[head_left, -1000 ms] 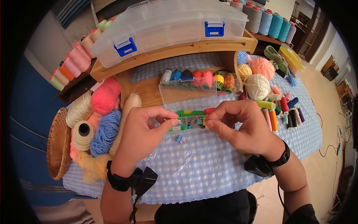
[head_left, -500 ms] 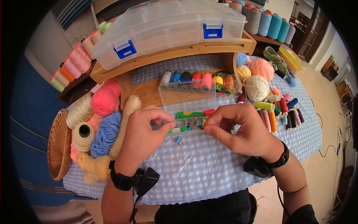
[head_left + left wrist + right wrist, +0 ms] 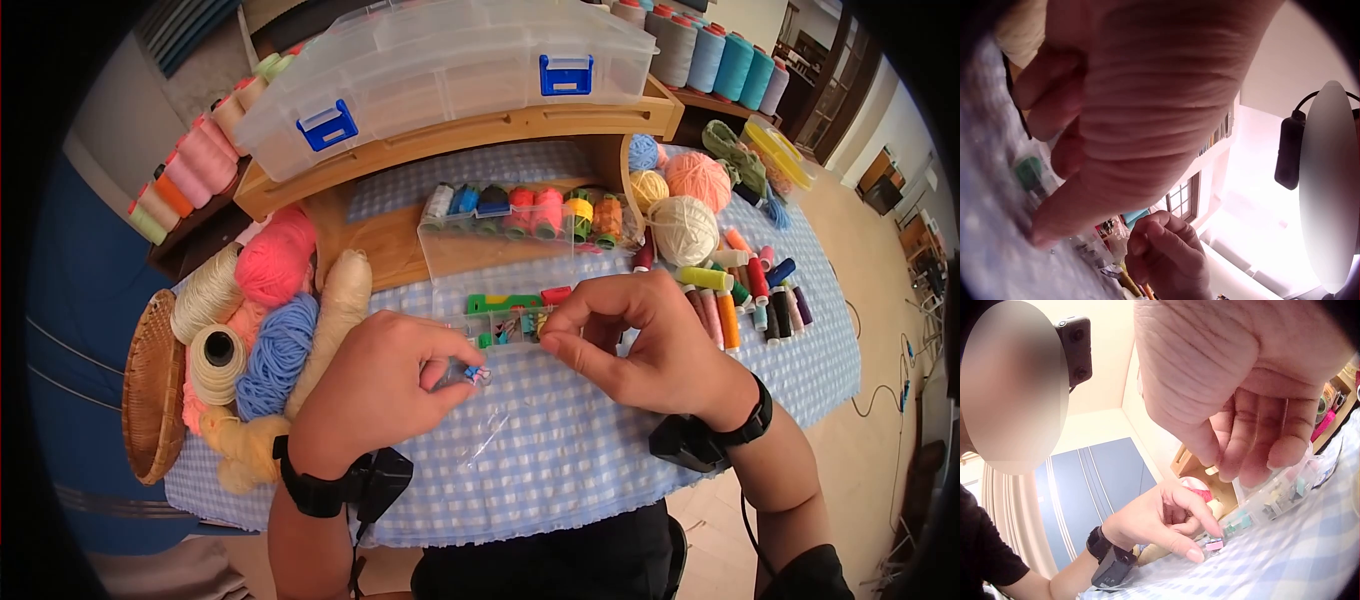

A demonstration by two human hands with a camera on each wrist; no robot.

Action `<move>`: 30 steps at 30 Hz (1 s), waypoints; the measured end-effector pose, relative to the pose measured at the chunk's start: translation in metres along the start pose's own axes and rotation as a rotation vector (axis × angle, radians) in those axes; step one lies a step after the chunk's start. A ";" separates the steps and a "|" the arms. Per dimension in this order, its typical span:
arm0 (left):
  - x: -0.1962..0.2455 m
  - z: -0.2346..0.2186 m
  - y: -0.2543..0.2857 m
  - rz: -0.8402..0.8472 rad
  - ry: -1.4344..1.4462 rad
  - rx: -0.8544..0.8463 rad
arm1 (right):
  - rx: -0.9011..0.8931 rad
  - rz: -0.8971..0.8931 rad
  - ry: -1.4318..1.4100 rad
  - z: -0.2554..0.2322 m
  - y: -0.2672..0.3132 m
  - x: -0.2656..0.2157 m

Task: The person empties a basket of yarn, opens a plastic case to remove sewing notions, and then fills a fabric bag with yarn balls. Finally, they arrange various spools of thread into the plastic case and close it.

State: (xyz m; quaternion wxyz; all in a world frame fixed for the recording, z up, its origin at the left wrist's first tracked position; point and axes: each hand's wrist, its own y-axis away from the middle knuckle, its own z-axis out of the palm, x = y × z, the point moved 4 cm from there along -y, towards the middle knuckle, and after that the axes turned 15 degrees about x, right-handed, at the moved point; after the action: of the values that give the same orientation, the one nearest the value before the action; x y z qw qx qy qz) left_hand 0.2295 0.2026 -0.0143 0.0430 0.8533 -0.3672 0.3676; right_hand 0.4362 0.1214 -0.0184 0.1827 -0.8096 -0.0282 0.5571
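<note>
While both hands work over the checked tablecloth point(image 3: 560, 440), the findings are as follows.

Left hand: the left hand point(image 3: 375, 385) is lowered to the cloth, thumb and forefinger curled and pinching a small bundle of binder clips point(image 3: 477, 374); the right wrist view shows the fingertips point(image 3: 1200, 547) closed on the pink and blue clips point(image 3: 1213, 544) at cloth level.

Right hand: the right hand point(image 3: 640, 345) is raised just beyond the left, fingers curled in with thumb and forefinger tips pressed together; whether anything is pinched between them cannot be told.

Small compartment box: a clear divided box point(image 3: 505, 325) holding small coloured items sits between the two hands, just ahead of the fingertips, with the right hand's fingers over its right end.

Clips' position: on the cloth, just on the near side of the compartment box, under the left hand's fingertips.

Plastic bag: a clear bag point(image 3: 490, 430) lies on the cloth nearer the person than both hands.

Beyond the hands: a clear case of thread spools point(image 3: 520, 215) stands behind the compartment box.

Left of left hand: yarn skeins point(image 3: 280, 300) and a wicker basket point(image 3: 150, 400).

Right of right hand: loose thread spools point(image 3: 750, 290) and yarn balls point(image 3: 685, 225).
</note>
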 end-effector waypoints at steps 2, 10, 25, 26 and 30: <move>0.001 0.000 0.000 0.008 -0.005 -0.022 | 0.008 -0.010 -0.007 0.000 0.000 0.000; 0.004 0.002 0.001 0.072 0.013 0.006 | -0.128 -0.113 0.034 0.002 0.001 -0.005; 0.012 0.011 0.002 -0.089 0.293 0.017 | -0.161 -0.280 0.100 0.001 0.002 -0.014; 0.011 0.012 0.001 -0.089 0.293 0.017 | -0.149 -0.290 0.112 0.000 0.001 -0.014; 0.007 0.013 -0.001 0.096 0.317 0.180 | -0.091 -0.273 0.068 -0.002 0.000 -0.012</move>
State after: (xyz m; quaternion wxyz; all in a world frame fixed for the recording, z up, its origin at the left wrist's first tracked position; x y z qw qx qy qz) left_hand 0.2413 0.1943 -0.0192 0.0061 0.7668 -0.3617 0.5303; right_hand 0.4337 0.1177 -0.0071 0.2206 -0.8241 -0.1571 0.4974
